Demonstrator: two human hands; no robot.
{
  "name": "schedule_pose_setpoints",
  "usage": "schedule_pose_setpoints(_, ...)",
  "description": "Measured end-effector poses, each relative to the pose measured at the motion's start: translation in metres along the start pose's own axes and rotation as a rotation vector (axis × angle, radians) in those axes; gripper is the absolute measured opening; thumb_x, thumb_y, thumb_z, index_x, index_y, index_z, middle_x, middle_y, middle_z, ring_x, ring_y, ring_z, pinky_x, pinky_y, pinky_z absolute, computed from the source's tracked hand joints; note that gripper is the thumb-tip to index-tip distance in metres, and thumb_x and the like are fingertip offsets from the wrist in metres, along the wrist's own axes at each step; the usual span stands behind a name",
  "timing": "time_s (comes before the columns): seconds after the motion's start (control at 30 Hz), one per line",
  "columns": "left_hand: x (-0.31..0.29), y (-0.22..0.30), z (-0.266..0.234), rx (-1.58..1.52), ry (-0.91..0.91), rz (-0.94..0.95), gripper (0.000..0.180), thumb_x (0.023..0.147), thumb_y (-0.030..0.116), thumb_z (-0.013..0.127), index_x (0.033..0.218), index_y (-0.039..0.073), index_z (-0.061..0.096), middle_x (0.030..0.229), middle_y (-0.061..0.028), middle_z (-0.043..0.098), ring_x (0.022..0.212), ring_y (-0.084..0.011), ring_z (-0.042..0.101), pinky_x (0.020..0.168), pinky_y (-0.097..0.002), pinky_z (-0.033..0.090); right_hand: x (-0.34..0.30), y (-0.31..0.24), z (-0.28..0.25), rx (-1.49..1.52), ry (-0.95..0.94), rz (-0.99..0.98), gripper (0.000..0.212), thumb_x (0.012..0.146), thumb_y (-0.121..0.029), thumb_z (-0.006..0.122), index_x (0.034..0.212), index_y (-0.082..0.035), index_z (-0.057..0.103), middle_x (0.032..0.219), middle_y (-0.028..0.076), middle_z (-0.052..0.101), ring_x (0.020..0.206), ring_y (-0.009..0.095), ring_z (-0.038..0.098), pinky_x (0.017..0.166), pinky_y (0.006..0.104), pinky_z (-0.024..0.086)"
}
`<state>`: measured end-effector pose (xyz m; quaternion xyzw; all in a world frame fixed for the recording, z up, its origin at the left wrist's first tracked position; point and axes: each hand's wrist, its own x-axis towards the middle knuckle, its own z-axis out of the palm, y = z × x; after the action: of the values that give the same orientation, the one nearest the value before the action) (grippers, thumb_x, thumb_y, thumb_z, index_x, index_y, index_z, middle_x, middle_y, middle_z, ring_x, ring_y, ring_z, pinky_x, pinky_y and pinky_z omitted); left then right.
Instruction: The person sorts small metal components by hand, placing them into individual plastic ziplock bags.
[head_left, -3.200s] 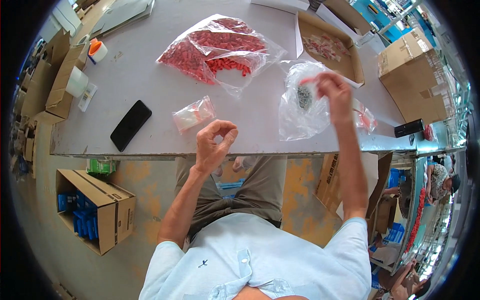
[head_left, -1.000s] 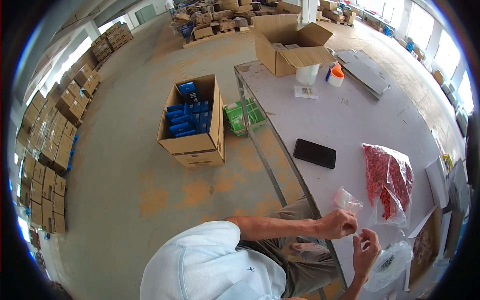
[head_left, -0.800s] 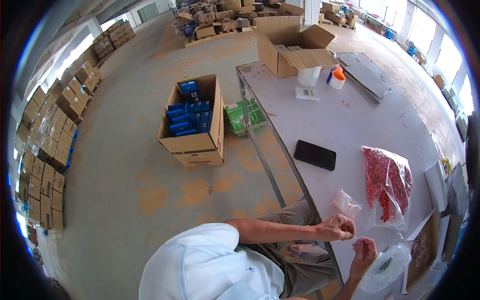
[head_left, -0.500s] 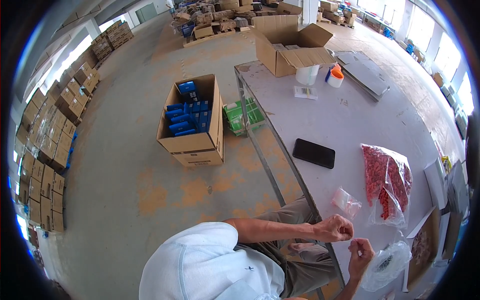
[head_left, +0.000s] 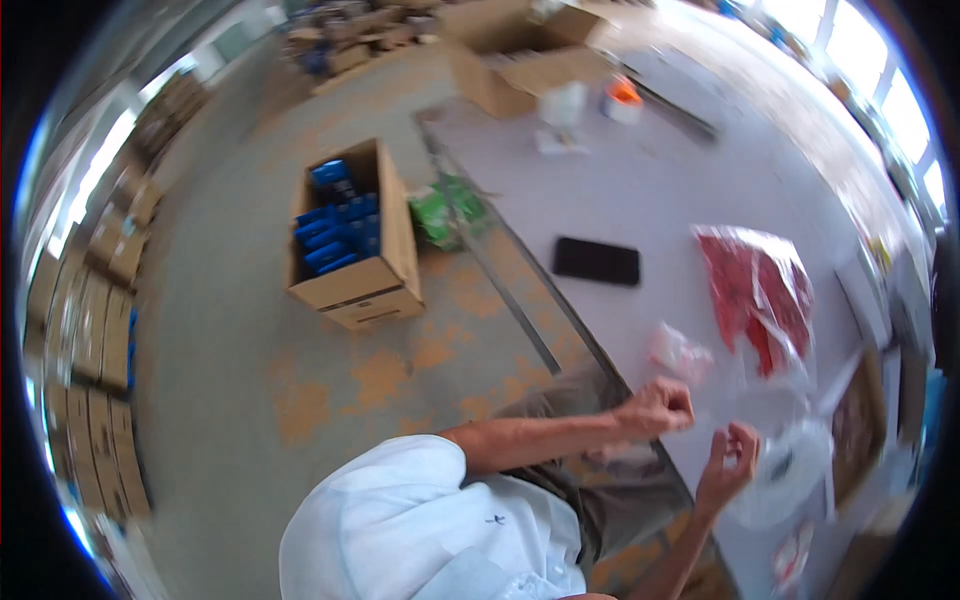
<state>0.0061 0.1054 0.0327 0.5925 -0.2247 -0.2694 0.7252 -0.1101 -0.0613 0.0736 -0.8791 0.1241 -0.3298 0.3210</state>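
Observation:
My left hand (head_left: 655, 408) hovers over the table's near edge with its fingers closed in a pinch; what they hold, if anything, is too small to see. To its right, my right hand (head_left: 730, 462) has its fingertips curled against the thumb, its contents also unclear in the blur. A gap separates the two hands. Just beyond the left hand lies a small clear bag (head_left: 680, 352) with pinkish contents. A larger clear bag of small red pieces (head_left: 750, 285) rests farther off. Beside my right hand is a crumpled clear plastic bag (head_left: 790, 475) with something dark inside.
On the pale table (head_left: 660, 190) lie a black phone (head_left: 597, 261), a white tub with an orange part (head_left: 622, 100) and an open carton (head_left: 520, 70). A carton of blue boxes (head_left: 345, 225) stands on the floor at left, near a green bundle (head_left: 445, 210). An open brown box (head_left: 862, 430) sits at right.
The view has shifted and blurred, so the table's things appear higher and farther left. My hands, nearly touching before, have moved apart.

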Motion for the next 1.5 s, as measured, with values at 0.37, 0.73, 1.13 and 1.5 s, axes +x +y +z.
schedule_pose_setpoints(0.37,0.013,-0.005,0.001,0.029,0.102,-0.015,0.010,0.091,0.005,0.079,0.087,0.003,0.070,0.081,-0.0026,0.071,0.071,-0.0044,0.062,0.063,-0.0207,0.051,-0.008,-0.009,0.047,0.561,-0.111,0.523,0.021,0.093,-0.017,0.080,0.102,0.000,0.072,0.087,0.005,0.074,0.078,0.010,0.069,0.071,0.0252,0.056)
schedule_pose_setpoints(0.73,0.006,-0.004,0.012,0.253,0.043,0.147,0.011,0.091,0.005,0.080,0.087,0.004,0.070,0.079,-0.0026,0.071,0.071,-0.0050,0.063,0.063,-0.0224,0.053,-0.008,0.000,0.035,0.661,-0.166,0.599,0.011,0.096,-0.011,0.068,0.095,0.000,0.072,0.079,0.003,0.071,0.073,0.007,0.066,0.062,0.0235,0.055)
schedule_pose_setpoints(1.13,0.001,-0.023,0.037,-0.176,0.227,0.017,0.008,0.091,0.003,0.075,0.089,0.004,0.068,0.083,0.0016,0.066,0.073,-0.0042,0.056,0.065,-0.0217,0.046,-0.006,-0.014,0.031,-0.013,-0.053,0.117,0.002,0.088,-0.001,0.067,0.090,0.000,0.067,0.078,0.007,0.065,0.066,0.010,0.062,0.057,0.0303,0.049)
schedule_pose_setpoints(1.5,-0.002,-0.023,0.036,0.163,0.126,0.091,0.006,0.096,0.004,0.074,0.099,0.003,0.068,0.089,0.0020,0.066,0.080,-0.0044,0.060,0.072,-0.0206,0.052,-0.018,0.000,0.030,0.567,-0.080,0.556,0.013,0.098,-0.010,0.069,0.100,0.001,0.074,0.078,0.006,0.073,0.068,0.011,0.070,0.062,0.0249,0.059)
